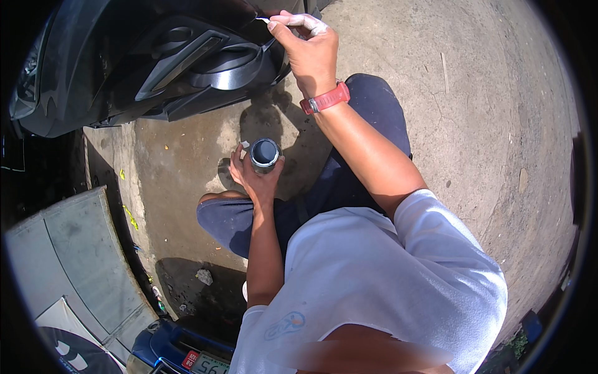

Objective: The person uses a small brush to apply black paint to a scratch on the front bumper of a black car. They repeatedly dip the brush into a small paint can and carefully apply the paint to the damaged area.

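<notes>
I see L hand [256, 179] gripping open dk jar [265, 153], R hand [313, 52] pinching sm wht scrap [263, 20], blk scooter [118, 56] just L of it.

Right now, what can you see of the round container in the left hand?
The container is dark, round and lidless, with a pale, shiny rim and a dark blue-grey interior. It looks roughly upright, its mouth facing up. The left hand grips its side, in front of the body. Its base is hidden; plastic or metal, I can't tell.
</notes>
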### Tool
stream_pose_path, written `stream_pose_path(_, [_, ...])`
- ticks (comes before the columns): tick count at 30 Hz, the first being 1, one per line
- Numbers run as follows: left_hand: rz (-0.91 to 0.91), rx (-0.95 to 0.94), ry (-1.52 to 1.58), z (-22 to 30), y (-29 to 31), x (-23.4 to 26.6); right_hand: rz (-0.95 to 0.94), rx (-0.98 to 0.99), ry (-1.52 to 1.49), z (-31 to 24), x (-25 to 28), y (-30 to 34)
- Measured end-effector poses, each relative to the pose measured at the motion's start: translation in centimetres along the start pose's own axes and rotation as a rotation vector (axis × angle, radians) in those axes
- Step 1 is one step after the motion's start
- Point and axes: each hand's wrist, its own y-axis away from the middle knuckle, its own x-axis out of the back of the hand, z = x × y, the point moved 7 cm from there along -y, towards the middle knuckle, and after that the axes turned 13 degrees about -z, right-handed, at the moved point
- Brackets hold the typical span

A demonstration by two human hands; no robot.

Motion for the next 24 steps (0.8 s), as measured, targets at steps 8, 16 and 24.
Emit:
stream_pose_path(8, [0.005,-0.023,-0.012,-0.2,0.0,-0.1,-0.019,0.004,0.076,-0.4,-0.2,-0.1])
stream_pose_path(16, [0.069,-0.063,-0.014,0.3,0.1,0.6,-0.457,0.082,0.602,-3.2,-0.3,8.2])
stream_pose_path(24, [0.074,-0.119,-0.004,1.1,0.2,0.7,-1.036,0.192,0.909,0.9,-2.7,15.9])
